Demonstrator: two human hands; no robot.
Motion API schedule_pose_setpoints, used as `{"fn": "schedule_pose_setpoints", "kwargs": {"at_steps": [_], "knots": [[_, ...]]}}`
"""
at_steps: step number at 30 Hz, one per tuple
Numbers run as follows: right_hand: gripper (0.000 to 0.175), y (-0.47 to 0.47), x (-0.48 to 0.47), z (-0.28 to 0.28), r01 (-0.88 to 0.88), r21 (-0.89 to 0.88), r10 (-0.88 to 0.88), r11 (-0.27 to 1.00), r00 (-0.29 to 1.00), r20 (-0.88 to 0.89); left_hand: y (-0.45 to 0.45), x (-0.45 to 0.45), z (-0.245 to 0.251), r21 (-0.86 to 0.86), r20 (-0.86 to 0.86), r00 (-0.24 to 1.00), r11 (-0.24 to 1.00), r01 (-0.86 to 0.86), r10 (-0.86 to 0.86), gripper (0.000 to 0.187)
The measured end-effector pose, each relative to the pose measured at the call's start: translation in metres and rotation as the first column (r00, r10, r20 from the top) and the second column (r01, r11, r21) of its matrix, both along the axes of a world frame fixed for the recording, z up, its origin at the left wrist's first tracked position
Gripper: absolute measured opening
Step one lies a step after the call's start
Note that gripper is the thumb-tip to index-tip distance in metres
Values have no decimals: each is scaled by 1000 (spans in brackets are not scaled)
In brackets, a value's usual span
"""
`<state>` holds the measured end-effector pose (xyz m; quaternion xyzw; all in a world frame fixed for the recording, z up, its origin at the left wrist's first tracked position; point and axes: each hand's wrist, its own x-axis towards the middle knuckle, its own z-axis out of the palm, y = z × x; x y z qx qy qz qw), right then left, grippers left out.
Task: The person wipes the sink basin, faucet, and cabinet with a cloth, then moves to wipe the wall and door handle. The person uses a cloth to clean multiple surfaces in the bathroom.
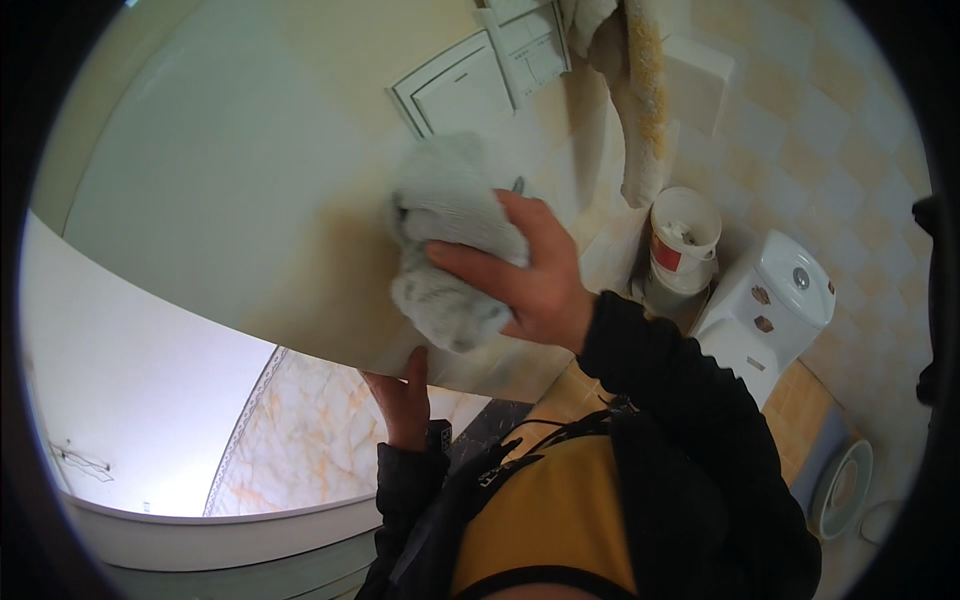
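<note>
My right hand [540, 277] grips a bunched white cloth [457, 292] and presses it against a glossy pale wall panel [225, 172]. The cloth looks fluffy with greyish patches and is slightly blurred. A brownish shadow or reflection shows on the panel beside it. Lower down, my left hand [405, 390] holds the near edge of the panel. Its thumb lies on the glossy face, and its other fingers are hidden behind the edge. Just beyond the cloth, a white switch plate [461, 82] sits on the surface, with a second plate [536, 52] alongside.
A fluffy white-and-yellow textile [645, 105] hangs at the top right. Below it stand stacked white buckets [686, 217], then a white toilet [795, 277]. A pale round basin [844, 491] is at lower right. Past the panel's edge lies a marble-patterned floor [292, 442].
</note>
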<state>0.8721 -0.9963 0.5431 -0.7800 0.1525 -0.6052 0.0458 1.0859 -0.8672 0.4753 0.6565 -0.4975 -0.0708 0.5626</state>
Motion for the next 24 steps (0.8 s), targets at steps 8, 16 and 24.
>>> {"fn": "schedule_pose_setpoints", "kwargs": {"at_steps": [8, 16, 24], "knots": [[58, -11, -30, -120, 101, 230, -33, 968, 958, -285, 2, 0, 2, 77, 86, 996, 997, -28, 22, 50], [49, -16, -6, 4, -343, 28, 344, 939, 939, -30, 0, 23, -20, 33, 430, 902, 998, -60, 40, 53], [54, -21, 17, -81, -282, -2, 279, 960, 953, -117, 2, 14, -21, -12, 79, 996, 999, -35, 36, 32]]}}
